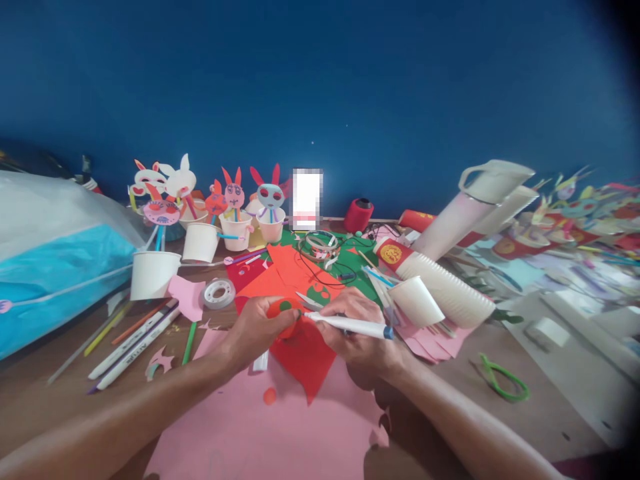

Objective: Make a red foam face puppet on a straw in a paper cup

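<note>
My left hand (260, 323) is closed, pinching a small orange-red paper piece (279, 309) with a dark green spot on it. In my right hand (356, 320) lies a white marker (361, 326) with a blue end, its tip pointing left at the fingers of my left hand. Whether the tip touches the paper I cannot tell. Beneath both hands is a red paper sheet (307, 365), resting over a large pink sheet (280, 433). Scissor blades (309, 301) show just behind my right fingers. A small orange paper disc (269, 397) sits on the pink sheet.
Paper rabbit figures stand in white cups (156, 275) at the back left. A roll of tape (219, 293), markers (134, 347) and paper scraps lie left. On the right are stacked paper cups (450, 287), a tall jug (463, 207) and a green pipe cleaner (504, 383).
</note>
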{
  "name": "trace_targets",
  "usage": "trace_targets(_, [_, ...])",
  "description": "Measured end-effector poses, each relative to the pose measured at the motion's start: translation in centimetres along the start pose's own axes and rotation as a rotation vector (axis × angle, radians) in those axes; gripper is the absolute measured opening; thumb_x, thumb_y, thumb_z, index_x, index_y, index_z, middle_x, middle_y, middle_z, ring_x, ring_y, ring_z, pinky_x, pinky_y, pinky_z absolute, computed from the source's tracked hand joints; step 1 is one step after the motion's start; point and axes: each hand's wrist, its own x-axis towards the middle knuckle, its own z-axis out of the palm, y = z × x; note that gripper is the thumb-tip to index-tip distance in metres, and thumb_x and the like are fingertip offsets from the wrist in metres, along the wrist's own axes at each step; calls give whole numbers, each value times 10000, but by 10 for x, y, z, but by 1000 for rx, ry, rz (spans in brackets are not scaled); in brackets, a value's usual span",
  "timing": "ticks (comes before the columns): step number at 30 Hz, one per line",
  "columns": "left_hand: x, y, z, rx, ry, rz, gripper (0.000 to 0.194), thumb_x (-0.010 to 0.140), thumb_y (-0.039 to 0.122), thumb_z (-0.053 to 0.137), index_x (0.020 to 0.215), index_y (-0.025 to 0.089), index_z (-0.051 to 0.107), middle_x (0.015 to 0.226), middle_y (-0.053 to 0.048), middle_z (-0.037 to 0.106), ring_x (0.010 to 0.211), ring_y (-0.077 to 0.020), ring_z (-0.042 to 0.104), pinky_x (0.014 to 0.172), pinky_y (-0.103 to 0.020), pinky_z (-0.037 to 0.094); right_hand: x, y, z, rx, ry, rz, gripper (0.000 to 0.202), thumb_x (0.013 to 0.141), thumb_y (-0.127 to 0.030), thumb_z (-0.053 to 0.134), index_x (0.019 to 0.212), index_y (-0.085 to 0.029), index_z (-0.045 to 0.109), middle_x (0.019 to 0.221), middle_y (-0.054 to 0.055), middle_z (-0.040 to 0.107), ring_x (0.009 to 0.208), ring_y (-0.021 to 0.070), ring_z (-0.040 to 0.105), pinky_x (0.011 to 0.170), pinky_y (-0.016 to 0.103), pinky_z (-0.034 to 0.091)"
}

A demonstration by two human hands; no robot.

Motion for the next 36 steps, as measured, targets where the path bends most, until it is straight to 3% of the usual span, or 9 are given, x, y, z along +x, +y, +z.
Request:
trace_targets(16, [-2, 7, 2, 33, 6, -42, 225, 747, 233, 542, 549, 126, 559, 528, 11, 569, 510, -86, 511, 503, -183, 389, 1, 5, 3, -93, 4, -123, 53, 749, -166, 563, 752, -214, 541, 642, -12, 609, 603, 137, 556, 633, 293, 429])
trace_targets(24, [1, 2, 0, 28, -17, -27, 198, 759, 244, 527, 610, 128, 588, 562, -5, 603, 522, -111, 554, 534, -213, 418, 2, 9, -2, -115, 74, -89, 96, 724, -135, 568, 725, -222, 527, 648, -9, 620, 598, 142, 550, 613, 300, 417])
trace_targets(32, [2, 2, 2, 10, 13, -13, 217, 738, 243, 556, 558, 126, 586, 525, 5, 566, 515, -96, 515, 513, -196, 404, 2, 6, -1, -90, 30, -90, 40, 742, -173, 559, 739, -206, 537, 658, -4, 616, 604, 132, 552, 626, 287, 423])
trace_targets(36, [0, 4, 4, 33, 35, -46, 177, 733, 249, 562, 624, 125, 626, 563, -1, 600, 537, -104, 537, 530, -200, 419, 1, 6, 1, -84, 31, -107, 46, 748, -177, 571, 753, -207, 536, 661, -4, 611, 607, 136, 547, 631, 298, 423])
